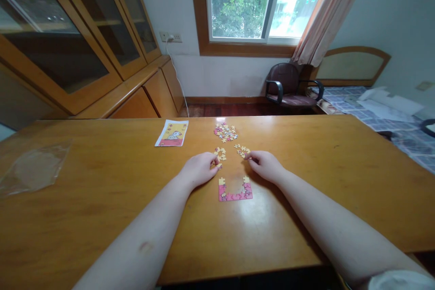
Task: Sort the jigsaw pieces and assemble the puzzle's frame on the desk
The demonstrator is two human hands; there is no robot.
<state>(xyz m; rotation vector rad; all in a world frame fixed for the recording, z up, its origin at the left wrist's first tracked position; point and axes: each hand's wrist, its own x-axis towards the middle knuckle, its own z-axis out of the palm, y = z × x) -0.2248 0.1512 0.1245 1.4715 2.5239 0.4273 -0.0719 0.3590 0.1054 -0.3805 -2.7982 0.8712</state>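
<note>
Preferably, lightly handle the loose puzzle pieces [223, 157] beside the curled fingers of the left hand [200, 168] and right hand [266, 166], whose grip I cannot tell, without nudging the joined border [235, 197] bodyward of them.

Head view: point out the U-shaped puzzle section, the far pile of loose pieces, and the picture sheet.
U-shaped puzzle section [235, 197], head view: middle of its pink bottom row.
Far pile of loose pieces [226, 132], head view: middle of the heap.
Picture sheet [172, 134], head view: middle of its printed face.
</note>
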